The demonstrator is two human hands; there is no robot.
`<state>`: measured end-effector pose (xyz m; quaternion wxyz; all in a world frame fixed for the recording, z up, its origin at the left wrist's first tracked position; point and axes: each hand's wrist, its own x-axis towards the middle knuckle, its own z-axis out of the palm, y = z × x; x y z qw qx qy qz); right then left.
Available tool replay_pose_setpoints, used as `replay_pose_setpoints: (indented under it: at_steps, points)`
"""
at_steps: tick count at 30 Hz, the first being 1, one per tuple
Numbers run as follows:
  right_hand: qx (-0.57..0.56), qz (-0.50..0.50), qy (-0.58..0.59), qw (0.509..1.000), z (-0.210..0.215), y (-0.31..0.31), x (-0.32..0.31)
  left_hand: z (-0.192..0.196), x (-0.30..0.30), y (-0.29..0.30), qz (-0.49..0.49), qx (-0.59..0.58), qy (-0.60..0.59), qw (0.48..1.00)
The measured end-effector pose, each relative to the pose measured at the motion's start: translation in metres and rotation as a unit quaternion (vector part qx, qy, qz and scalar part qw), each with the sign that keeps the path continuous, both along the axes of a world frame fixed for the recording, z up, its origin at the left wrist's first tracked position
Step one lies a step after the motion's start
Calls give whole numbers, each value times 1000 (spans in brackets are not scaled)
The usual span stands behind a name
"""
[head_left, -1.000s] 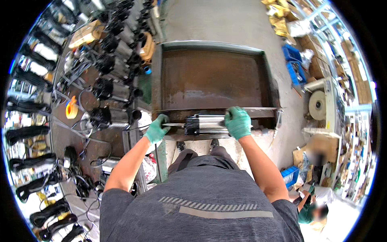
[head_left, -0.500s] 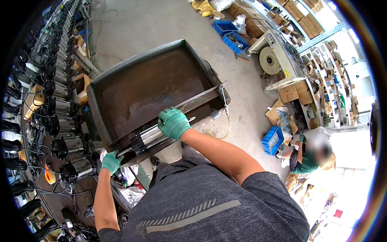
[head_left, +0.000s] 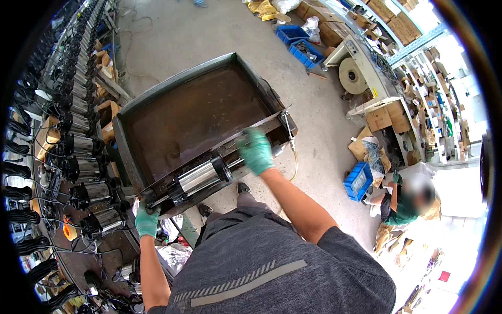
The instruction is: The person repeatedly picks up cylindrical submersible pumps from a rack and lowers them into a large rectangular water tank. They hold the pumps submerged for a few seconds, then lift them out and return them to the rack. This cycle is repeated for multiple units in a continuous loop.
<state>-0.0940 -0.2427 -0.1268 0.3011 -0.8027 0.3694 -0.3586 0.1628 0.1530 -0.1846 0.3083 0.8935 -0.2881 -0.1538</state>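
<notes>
Fingers of my green-gloved left hand (head_left: 146, 222) curl around the near-left end of the shiny steel cylindrical pump (head_left: 196, 178) on the rusty metal tray's (head_left: 121, 137) near rim; my right hand (head_left: 256, 150) (blurred) grips the opposite end. I'd judge it heavy, rigid, slick: hold both ends.

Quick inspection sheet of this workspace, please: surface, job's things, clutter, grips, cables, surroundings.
Surface: rusty brown metal tray with raised grey rim, standing on a concrete floor; its inside looks bare.
Job's things: silver cylindrical pump with black end caps, lying along the tray's near edge.
Clutter: blue plastic crates and cardboard boxes on the floor to the right.
Grips: left hand, green-gloved, at the pump's left end; right hand, green-gloved and blurred, near its right end. Whether either closes on the pump cannot be told.
Cables: thin pale cord hanging off the tray's right corner; black leads at far left.
Surroundings: row of similar silver pumps on the left; seated person in green at right.
</notes>
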Motion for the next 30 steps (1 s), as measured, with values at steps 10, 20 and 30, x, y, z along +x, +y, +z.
replay_pose_setpoints:
  at_steps: [10, 20, 30]
  points:
    - [580, -98, -26, 808, -109, -148, -158, 48, -66, -17, 141, -105, 40, 984]
    - [459, 250, -118, 844, 23, 61, -38, 138, -125, -133, -30, -284, 120, 951]
    - [73, 410, 100, 904, 47, 130, 31, 127, -98, -125, 308, -439, 293, 791]
